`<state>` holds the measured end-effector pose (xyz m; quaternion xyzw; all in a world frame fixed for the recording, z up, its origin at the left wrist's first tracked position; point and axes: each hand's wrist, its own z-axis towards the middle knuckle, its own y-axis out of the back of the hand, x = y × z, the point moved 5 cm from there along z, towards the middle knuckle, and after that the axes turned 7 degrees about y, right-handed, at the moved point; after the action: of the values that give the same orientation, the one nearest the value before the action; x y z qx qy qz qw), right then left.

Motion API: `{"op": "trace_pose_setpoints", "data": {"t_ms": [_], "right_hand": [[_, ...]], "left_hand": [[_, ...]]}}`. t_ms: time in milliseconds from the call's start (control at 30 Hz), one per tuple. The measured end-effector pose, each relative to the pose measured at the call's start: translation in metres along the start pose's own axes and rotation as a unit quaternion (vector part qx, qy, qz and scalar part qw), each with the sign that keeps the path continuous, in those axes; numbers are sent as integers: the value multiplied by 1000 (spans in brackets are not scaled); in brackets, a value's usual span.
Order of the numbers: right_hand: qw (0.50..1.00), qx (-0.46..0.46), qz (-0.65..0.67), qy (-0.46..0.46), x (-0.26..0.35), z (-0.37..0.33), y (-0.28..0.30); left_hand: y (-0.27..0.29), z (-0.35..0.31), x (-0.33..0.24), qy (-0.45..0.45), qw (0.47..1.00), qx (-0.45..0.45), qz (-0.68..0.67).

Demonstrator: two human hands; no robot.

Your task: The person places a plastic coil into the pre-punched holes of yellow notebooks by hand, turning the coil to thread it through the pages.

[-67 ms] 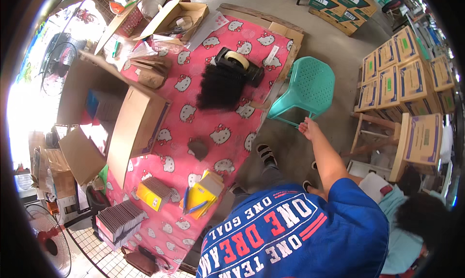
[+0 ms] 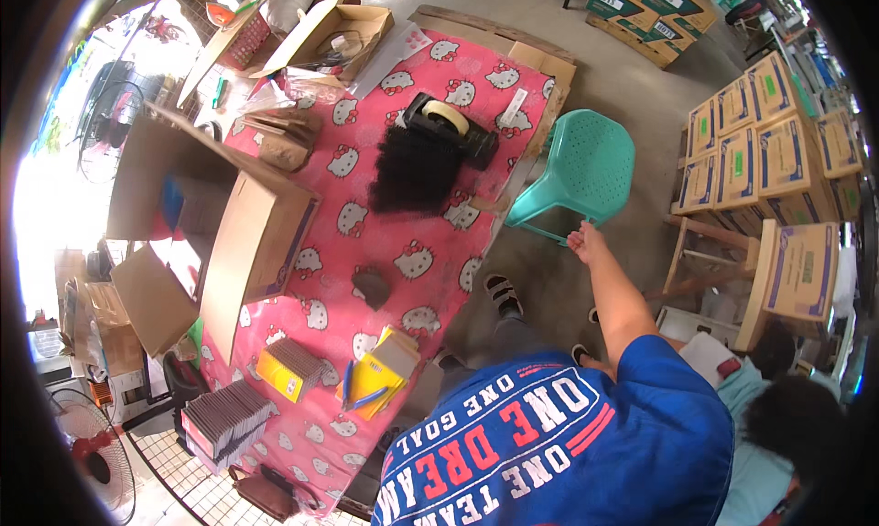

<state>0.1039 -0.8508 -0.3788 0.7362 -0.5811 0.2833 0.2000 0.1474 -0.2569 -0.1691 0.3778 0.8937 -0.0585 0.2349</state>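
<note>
Checking the floor (image 2: pixel 655 137) beside the pink-covered table (image 2: pixel 346 262), we found our right hand (image 2: pixel 586 240) right at the near edge of the green plastic stool (image 2: pixel 591 164), and it was close! Our fingers looked narrow, bunched and slightly curled, yet whether they gripped that edge or merely hung by it, we could not tell; our left hand was out of view. How far along were we? Early, we judged: the stool stood upright just beside the table, not lifted. Over to the left, plenty looked unfinished: the carton (image 2: pixel 282 233) had its flaps spread, unsealed; the tape dispenser (image 2: pixel 480 148) sat with no hand on it; yellow packs (image 2: pixel 386 372) lay loose near two tight stacks (image 2: pixel 229 421).
</note>
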Motion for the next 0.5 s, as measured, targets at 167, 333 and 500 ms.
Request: {"op": "trace_pose_setpoints", "data": {"t_ms": [167, 333, 500], "right_hand": [[994, -78, 66, -45, 13, 79, -21], [982, -34, 182, -39, 18, 114, -21], [979, -48, 187, -58, 22, 112, -29]], "left_hand": [[-32, 17, -15, 58, 998, -29, -24], [-54, 19, -5, 116, 991, -38, -45], [-67, 8, 22, 163, 983, -55, -67]]}}
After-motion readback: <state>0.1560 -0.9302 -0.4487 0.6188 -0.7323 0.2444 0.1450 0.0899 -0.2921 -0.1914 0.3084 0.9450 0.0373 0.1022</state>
